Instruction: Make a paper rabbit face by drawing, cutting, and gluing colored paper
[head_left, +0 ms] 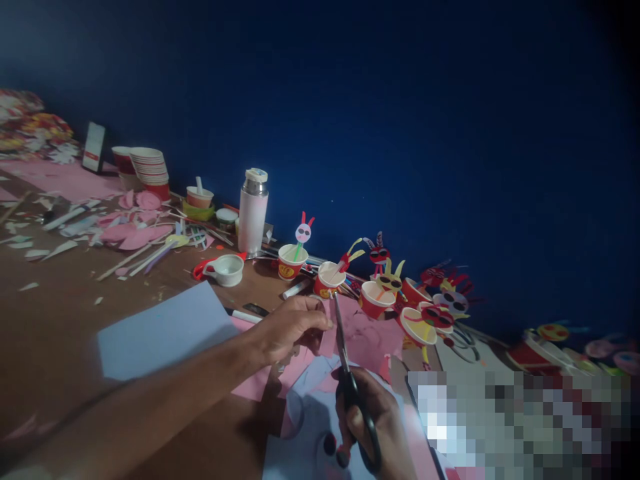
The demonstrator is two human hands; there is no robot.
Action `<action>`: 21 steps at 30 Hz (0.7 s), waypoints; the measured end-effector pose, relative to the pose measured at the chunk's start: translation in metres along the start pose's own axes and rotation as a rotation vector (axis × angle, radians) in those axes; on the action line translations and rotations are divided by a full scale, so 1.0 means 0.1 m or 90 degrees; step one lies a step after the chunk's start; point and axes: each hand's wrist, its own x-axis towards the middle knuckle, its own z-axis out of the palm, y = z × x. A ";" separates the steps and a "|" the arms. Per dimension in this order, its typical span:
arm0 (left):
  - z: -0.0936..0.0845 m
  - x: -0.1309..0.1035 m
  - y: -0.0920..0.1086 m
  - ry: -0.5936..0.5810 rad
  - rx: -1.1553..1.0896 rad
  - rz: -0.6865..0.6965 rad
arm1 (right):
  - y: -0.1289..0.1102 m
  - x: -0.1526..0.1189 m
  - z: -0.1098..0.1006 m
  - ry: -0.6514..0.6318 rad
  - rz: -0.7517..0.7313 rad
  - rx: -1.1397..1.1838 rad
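My right hand (373,417) grips black-handled scissors (344,337), their blades pointing up and away. Just left of the blades, my left hand (295,327) has its fingers pinched together near the blade tips; what they hold is too small to make out. Under both hands lie pink paper (370,333) and pale bluish paper (305,407). A round face cutout with dark eyes (333,453) rests on the pale paper below the scissors. Another pale sheet (165,330) lies left of my left hand, partly behind my forearm.
Paper cups with rabbit-like figures (293,262) line the back edge toward the right. A white bottle (253,217), a small white cup (227,270) and stacked cups (150,170) stand further left. Pink scraps (135,233) and sticks litter the left. A phone (93,147) stands upright at the back.
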 end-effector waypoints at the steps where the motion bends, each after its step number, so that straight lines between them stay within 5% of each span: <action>1: 0.00 0.00 0.00 0.000 0.002 -0.002 | 0.00 0.00 0.00 0.001 -0.002 -0.005; 21: -0.06 0.01 0.06 -0.054 0.017 -0.027 | 0.05 0.03 -0.16 -0.069 -0.020 -0.079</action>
